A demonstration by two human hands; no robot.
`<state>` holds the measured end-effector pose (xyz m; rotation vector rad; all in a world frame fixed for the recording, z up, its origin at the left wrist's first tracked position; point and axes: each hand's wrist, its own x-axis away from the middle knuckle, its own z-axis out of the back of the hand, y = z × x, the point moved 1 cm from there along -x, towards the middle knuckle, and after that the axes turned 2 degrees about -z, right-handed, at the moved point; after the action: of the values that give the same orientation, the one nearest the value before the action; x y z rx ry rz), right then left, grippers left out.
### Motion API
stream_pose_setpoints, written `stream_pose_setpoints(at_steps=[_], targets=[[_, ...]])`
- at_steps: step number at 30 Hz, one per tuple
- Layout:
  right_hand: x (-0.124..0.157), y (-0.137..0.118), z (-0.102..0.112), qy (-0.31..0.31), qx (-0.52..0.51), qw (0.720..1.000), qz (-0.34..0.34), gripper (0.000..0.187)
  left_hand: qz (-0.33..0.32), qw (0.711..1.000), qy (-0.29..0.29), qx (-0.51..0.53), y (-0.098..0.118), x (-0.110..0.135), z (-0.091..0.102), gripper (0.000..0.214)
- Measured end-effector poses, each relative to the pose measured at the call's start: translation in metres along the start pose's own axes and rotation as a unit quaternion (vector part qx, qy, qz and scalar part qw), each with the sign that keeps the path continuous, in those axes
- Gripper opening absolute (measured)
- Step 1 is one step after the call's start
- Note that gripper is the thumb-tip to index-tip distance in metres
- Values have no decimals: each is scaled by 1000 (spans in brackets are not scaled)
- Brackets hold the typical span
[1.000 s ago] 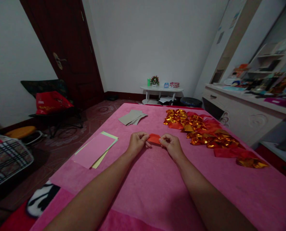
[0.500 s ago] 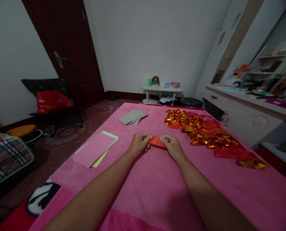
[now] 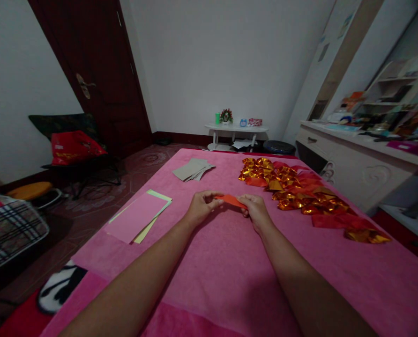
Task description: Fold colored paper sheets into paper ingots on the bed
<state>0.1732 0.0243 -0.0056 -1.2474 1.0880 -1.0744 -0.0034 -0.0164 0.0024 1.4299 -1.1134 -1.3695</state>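
A small piece of orange-red folded paper (image 3: 231,201) is stretched between my two hands, just above the pink cloth (image 3: 209,252). My left hand (image 3: 205,204) pinches its left end between thumb and fingers. At the right end, my right hand (image 3: 254,209) grips it with the thumb on top. To the right lie many folded gold foil and red paper pieces (image 3: 286,187) in overlapping rows. Pink, yellow and pale green sheets (image 3: 138,216) lie to the left of my hands, and a fanned pile of grey paper sheets (image 3: 194,169) is farther back.
Beyond the pink surface stands a small white table (image 3: 237,128) with a plant and small items. On the right is a white dresser (image 3: 356,154) crowded with things. A folding chair (image 3: 71,140) holding a red bag stands at left, near a brown door (image 3: 96,70).
The orange-red paper has tilted, its right end now lower and more of it covered by my right hand. My right-hand fingers have shifted their grip; the left hand has turned slightly.
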Motion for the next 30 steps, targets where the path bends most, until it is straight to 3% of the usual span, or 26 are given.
stream_pose_setpoints(at_steps=[17,26,30], targets=[[1,-2,-5,-13,27,1000,-9,23,-9,1000,15,14,-2,-1,-2,29],[6,-5,-9,-1,75,997,28,35,-35,995,47,-85,-12,-8,5,25],[6,-4,-7,-29,93,994,56,37,-19,993,60,-97,-14,-9,7,26]])
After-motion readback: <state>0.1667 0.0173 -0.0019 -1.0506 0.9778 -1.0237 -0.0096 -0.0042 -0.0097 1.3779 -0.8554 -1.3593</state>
